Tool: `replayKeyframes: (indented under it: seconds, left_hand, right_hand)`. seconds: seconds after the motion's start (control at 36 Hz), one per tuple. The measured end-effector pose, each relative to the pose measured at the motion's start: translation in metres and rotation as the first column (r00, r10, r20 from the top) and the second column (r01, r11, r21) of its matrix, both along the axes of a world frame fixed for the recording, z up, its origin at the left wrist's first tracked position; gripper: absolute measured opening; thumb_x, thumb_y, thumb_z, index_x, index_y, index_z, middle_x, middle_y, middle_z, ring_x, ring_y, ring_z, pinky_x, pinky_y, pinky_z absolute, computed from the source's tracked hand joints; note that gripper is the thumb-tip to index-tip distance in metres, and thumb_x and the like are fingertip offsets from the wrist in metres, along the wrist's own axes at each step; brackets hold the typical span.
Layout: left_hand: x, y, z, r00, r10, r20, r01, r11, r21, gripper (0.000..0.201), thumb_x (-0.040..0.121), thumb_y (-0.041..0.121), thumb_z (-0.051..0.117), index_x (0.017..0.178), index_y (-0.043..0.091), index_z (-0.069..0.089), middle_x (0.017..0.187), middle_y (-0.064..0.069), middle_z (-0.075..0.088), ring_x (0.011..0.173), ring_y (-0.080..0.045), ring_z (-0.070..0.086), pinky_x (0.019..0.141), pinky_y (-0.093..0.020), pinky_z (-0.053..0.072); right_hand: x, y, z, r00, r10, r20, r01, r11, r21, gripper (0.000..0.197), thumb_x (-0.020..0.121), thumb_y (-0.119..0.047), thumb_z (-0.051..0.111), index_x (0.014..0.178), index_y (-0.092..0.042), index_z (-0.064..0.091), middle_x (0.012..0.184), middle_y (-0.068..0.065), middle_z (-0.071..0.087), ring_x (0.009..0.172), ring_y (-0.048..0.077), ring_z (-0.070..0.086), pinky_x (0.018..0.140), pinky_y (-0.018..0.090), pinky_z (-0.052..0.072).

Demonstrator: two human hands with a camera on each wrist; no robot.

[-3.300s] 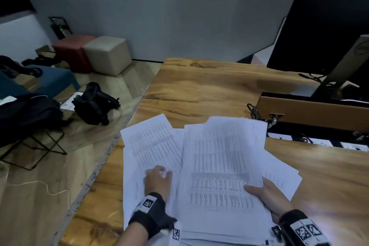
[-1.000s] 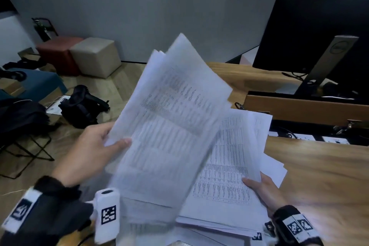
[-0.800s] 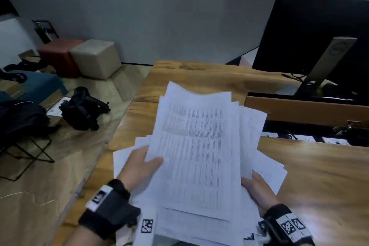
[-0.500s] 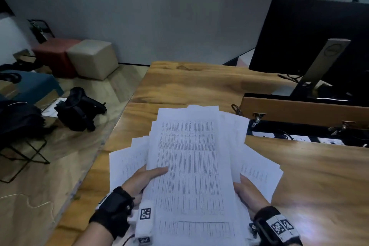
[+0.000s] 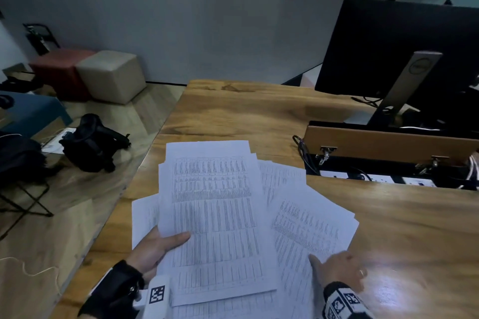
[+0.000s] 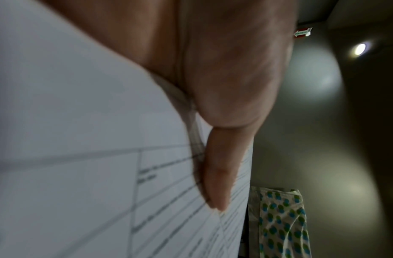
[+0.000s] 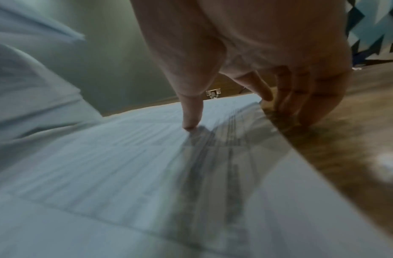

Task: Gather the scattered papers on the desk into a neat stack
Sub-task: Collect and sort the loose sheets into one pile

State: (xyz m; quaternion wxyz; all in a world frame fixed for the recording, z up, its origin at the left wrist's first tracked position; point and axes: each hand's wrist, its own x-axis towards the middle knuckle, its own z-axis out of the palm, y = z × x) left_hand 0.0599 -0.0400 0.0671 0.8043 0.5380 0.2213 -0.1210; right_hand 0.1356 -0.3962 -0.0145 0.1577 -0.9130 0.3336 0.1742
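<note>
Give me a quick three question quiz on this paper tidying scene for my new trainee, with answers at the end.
1. True or false: the left hand holds the top bundle of papers with its thumb on the printed side.
2. Where does the right hand touch? A) the monitor B) the fanned sheets at their right edge C) the beige stool
3. Fill in: the papers lie on a ____ desk.

Key: 1 true; 2 B; 3 wooden.

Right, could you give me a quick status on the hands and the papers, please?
Left hand grips the printed stack. Right hand at the fanned sheets, thumb on top. Papers not yet squared. Nothing in the way.
</note>
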Motion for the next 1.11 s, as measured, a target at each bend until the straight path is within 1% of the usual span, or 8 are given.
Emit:
replayKeyframes:
  seconds: [0.11, 0.25, 0.42, 0.53, 0.72, 0.83, 0.94, 1.11]
  left_hand:
    - [-0.002, 0.001, -0.001, 1.0, 0.007, -0.013, -0.007, 1.0, -0.009, 0.041, 0.079, -0.005, 0.067, 0.119, 0.0, 0.061, 0.115, -0.026, 0.071, 0.096, -0.039, 0.073, 0.075, -0.047, 0.062]
    - [-0.002, 0.007, -0.007, 1.0, 0.016, -0.021, -0.016, 1.0, -0.009, 0.099, 0.027, 0.021, 0.102, 0.116, 0.001, 0.063, 0.113, -0.026, 0.072, 0.097, -0.039, 0.073, 0.072, -0.045, 0.063]
    - [-0.002, 0.014, -0.01, 0.998, 0.028, -0.05, -0.025, 0.998, 0.059, 0.098, 0.03, 0.027, 0.101, 0.117, 0.003, 0.064, 0.114, -0.023, 0.072, 0.103, -0.038, 0.071, 0.082, -0.047, 0.06]
    - [-0.002, 0.018, -0.013, 0.996, 0.061, -0.059, -0.057, 0.995, 0.081, 0.058, 0.068, 0.005, 0.08, 0.123, 0.001, 0.061, 0.118, -0.025, 0.07, 0.106, -0.041, 0.069, 0.096, -0.056, 0.051]
    - [-0.001, 0.024, -0.019, 0.995, 0.07, -0.076, -0.058, 0.987, 0.149, 0.035, 0.087, -0.007, 0.062, 0.122, 0.001, 0.062, 0.117, -0.022, 0.071, 0.108, -0.04, 0.069, 0.083, -0.045, 0.06]
    - [0.0, 0.029, -0.024, 0.993, 0.078, -0.088, -0.06, 0.981, 0.185, 0.035, 0.087, -0.006, 0.064, 0.121, 0.002, 0.063, 0.116, -0.02, 0.073, 0.107, -0.038, 0.069, 0.091, -0.049, 0.055]
    - [0.001, 0.037, -0.033, 0.993, 0.064, -0.1, -0.039, 0.971, 0.238, 0.041, 0.083, -0.002, 0.071, 0.123, 0.002, 0.062, 0.118, -0.018, 0.072, 0.109, -0.036, 0.069, 0.099, -0.054, 0.05]
    - [0.002, 0.042, -0.038, 0.992, 0.046, -0.115, -0.008, 0.949, 0.315, 0.063, 0.06, 0.015, 0.083, 0.119, 0.002, 0.066, 0.112, -0.016, 0.075, 0.105, -0.037, 0.07, 0.099, -0.057, 0.05]
  right_hand:
    - [0.006, 0.007, -0.001, 0.997, -0.067, 0.022, 0.065, 0.992, 0.107, 0.087, 0.081, -0.046, 0.073, 0.137, 0.007, 0.033, 0.139, 0.022, 0.049, 0.126, 0.04, 0.051, 0.098, 0.046, 0.047]
    - [0.006, 0.006, 0.0, 0.972, -0.184, 0.145, 0.136, 0.948, 0.289, 0.045, 0.082, -0.015, 0.073, 0.116, 0.003, 0.049, 0.097, 0.02, 0.066, 0.082, 0.035, 0.063, 0.076, 0.039, 0.054]
    - [0.0, 0.002, 0.007, 0.929, -0.129, 0.347, 0.03, 0.96, 0.277, 0.004, 0.085, -0.006, 0.057, 0.089, -0.007, 0.057, 0.079, 0.01, 0.064, 0.073, 0.032, 0.059, 0.067, 0.034, 0.051]
    - [-0.001, 0.0, 0.029, 0.895, -0.079, 0.439, -0.107, 0.917, 0.384, 0.01, 0.089, -0.006, 0.051, 0.082, -0.012, 0.053, 0.066, 0.009, 0.059, 0.056, 0.027, 0.054, 0.05, 0.029, 0.041]
    - [-0.012, 0.004, 0.104, 0.867, -0.097, 0.488, -0.245, 0.771, 0.588, 0.028, 0.091, -0.006, 0.046, 0.064, -0.012, 0.05, 0.046, -0.009, 0.038, 0.048, 0.017, 0.035, 0.051, 0.029, 0.028]
    - [-0.013, 0.004, 0.156, 0.817, -0.054, 0.574, -0.372, 0.711, 0.596, 0.025, 0.096, -0.005, 0.053, 0.071, 0.0, 0.054, 0.068, 0.011, 0.039, 0.056, 0.017, 0.032, 0.044, 0.025, 0.028]
    - [-0.001, -0.008, 0.19, 0.731, 0.07, 0.679, -0.489, 0.747, 0.45, 0.027, 0.091, -0.002, 0.063, 0.068, 0.009, 0.056, 0.058, 0.025, 0.049, 0.054, 0.019, 0.041, 0.05, 0.026, 0.034]
    - [0.022, -0.003, 0.205, 0.728, -0.053, 0.683, -0.489, 0.658, 0.572, 0.018, 0.086, 0.005, 0.061, 0.074, 0.015, 0.053, 0.07, 0.018, 0.053, 0.062, 0.032, 0.052, 0.061, 0.035, 0.042]
